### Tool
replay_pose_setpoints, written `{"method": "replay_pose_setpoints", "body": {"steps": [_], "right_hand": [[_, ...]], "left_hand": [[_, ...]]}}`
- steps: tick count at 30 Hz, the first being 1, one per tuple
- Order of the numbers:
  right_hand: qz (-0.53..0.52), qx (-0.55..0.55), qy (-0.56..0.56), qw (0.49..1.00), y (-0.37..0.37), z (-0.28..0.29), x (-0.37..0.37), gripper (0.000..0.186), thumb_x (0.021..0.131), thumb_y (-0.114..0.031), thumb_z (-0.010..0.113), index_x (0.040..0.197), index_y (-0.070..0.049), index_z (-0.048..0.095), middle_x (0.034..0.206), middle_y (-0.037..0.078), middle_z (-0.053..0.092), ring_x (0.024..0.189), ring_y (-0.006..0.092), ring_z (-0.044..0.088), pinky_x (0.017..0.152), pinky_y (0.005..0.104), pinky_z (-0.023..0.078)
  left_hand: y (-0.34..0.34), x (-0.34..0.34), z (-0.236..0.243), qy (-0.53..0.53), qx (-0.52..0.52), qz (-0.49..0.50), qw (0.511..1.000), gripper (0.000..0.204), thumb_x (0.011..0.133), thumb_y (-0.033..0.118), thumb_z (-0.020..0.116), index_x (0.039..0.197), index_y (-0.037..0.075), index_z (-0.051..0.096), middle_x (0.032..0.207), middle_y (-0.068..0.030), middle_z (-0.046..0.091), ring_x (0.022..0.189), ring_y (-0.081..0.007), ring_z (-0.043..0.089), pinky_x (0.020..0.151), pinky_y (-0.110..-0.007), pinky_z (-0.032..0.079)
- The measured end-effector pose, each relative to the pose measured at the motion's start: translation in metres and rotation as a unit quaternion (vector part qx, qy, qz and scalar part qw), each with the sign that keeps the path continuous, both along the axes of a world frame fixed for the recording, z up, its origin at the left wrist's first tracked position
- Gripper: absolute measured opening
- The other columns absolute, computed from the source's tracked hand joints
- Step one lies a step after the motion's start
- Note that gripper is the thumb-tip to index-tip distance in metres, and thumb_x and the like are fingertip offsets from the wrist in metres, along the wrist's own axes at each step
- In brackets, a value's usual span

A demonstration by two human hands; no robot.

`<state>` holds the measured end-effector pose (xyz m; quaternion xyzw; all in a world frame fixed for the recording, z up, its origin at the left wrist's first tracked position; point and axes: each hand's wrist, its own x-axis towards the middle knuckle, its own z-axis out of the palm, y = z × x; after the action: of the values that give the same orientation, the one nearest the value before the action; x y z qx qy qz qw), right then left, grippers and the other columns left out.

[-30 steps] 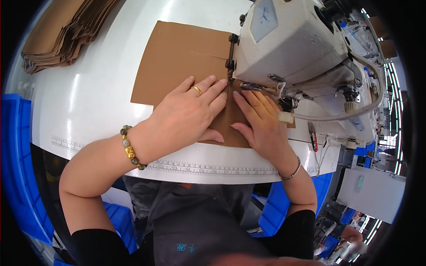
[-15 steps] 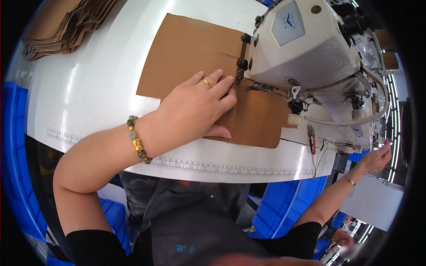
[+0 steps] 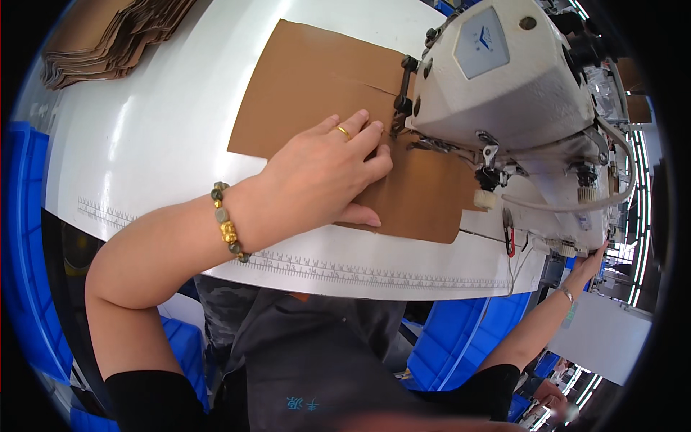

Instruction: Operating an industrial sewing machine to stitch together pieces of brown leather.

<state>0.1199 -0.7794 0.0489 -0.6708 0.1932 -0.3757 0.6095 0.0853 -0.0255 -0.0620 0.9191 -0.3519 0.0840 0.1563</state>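
My left hand [image 3: 327, 169] rests open on a brown sheet [image 3: 288, 93], fingertips just left of the presser foot and needle area [image 3: 399, 126] of a white sewing machine [image 3: 497, 86]. The sheet is creased and runs under the machine head. My right hand [image 3: 589, 265] is raised at the far right, against the lower right side of the machine; its fingers are mostly hidden there, so their grip is unclear. Red-handled snips [image 3: 509, 232] lie on the white table [image 3: 137, 173], right of the sheet.
A stack of brown sheets [image 3: 108, 43] sits at the back left. Blue bins [image 3: 29, 237] stand left of the table and below its front right edge [image 3: 446, 338]. A ruler strip runs along the front edge. Further workstations show at the right rim.
My right hand has left the sheet, gone out to the right and moved in against the machine's side. My left hand stays on the sheet. The view has shifted slightly.
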Motion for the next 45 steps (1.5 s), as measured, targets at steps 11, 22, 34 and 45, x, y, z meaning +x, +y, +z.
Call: {"method": "replay_pose_setpoints", "body": {"steps": [11, 22, 34, 45], "right_hand": [[0.001, 0.045, -0.066, 0.997, 0.026, -0.015, -0.009, 0.060, 0.103, -0.043, 0.065, 0.139, 0.004, 0.055, 0.139, 0.016, 0.060, 0.127, 0.0301, 0.059, 0.106, 0.0453, 0.051], [0.026, 0.054, -0.088, 0.994, 0.039, -0.025, -0.014, 0.063, 0.103, -0.047, 0.062, 0.140, 0.003, 0.054, 0.143, 0.016, 0.059, 0.129, 0.0307, 0.058, 0.111, 0.0461, 0.048], [0.042, 0.061, -0.102, 0.992, 0.038, -0.038, -0.014, 0.065, 0.102, -0.050, 0.061, 0.146, -0.003, 0.052, 0.147, 0.015, 0.056, 0.134, 0.0318, 0.054, 0.114, 0.0512, 0.046], [0.010, 0.042, -0.107, 0.993, 0.051, -0.036, -0.019, 0.057, 0.106, -0.044, 0.058, 0.142, -0.001, 0.055, 0.140, 0.015, 0.061, 0.128, 0.0294, 0.059, 0.107, 0.0480, 0.050]], "left_hand": [[0.002, 0.001, -0.001, -0.004, -0.017, -0.012, 1.000, 0.078, 0.080, 0.056, 0.077, 0.134, 0.003, 0.059, 0.144, -0.0174, 0.055, 0.139, -0.0343, 0.051, 0.116, -0.042, 0.043], [0.001, 0.004, -0.003, 0.011, -0.015, -0.017, 1.000, 0.078, 0.080, 0.057, 0.077, 0.134, 0.004, 0.057, 0.145, -0.0161, 0.055, 0.141, -0.0343, 0.049, 0.117, -0.042, 0.042], [0.004, 0.003, 0.000, 0.022, -0.006, -0.016, 1.000, 0.079, 0.081, 0.058, 0.076, 0.135, 0.003, 0.057, 0.147, -0.0164, 0.055, 0.142, -0.0346, 0.048, 0.118, -0.043, 0.042], [0.005, 0.008, -0.005, -0.020, -0.045, -0.018, 0.999, 0.070, 0.082, 0.054, 0.077, 0.131, 0.006, 0.062, 0.140, -0.0123, 0.061, 0.136, -0.0333, 0.054, 0.114, -0.042, 0.045]]}}
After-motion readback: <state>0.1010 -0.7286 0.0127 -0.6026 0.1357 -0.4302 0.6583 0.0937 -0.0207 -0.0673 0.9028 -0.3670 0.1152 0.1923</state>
